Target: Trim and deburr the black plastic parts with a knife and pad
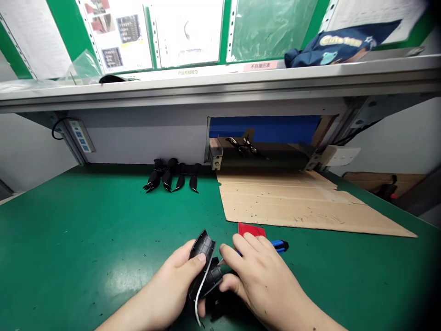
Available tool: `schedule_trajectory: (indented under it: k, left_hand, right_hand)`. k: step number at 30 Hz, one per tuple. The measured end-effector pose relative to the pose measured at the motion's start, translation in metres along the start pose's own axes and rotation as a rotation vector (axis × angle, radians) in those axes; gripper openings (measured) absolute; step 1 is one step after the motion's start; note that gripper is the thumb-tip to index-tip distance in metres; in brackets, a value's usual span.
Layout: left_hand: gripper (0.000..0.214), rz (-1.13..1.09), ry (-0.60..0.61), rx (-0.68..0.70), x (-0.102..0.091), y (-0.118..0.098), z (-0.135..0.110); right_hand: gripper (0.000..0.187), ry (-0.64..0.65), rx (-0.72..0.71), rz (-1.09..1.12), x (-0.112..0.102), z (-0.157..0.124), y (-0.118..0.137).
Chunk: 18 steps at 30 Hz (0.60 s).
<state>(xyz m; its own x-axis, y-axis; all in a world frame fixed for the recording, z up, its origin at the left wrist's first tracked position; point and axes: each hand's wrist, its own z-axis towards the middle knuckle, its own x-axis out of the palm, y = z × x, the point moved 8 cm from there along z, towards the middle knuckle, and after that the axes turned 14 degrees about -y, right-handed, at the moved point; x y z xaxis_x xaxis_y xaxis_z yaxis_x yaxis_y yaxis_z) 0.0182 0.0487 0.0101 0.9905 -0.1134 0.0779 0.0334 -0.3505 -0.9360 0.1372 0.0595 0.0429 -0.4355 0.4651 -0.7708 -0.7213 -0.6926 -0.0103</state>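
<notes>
Black curved part points lengthwise toward the far edge of the tabletop, grasped by left hand; right hand, beside it, grips blue-handled tool.

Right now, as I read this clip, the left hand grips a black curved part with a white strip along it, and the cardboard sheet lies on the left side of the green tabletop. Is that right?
Not quite: the head view shows the cardboard sheet on the right side of the green tabletop. The rest stands.
</notes>
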Motion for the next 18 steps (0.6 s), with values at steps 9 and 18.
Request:
schedule_trajectory:
  k: [9, 18]
  left_hand:
    - [0.036, 0.087, -0.034, 0.089, 0.003, 0.001, 0.001]
    - [0.029, 0.308, -0.119, 0.259, -0.007, -0.005, 0.0]
  right_hand:
    - [0.04, -0.032, -0.042, -0.047, -0.002, 0.001, 0.006]
    - [0.022, 0.102, -0.002, 0.005, 0.014, -0.005, 0.005]
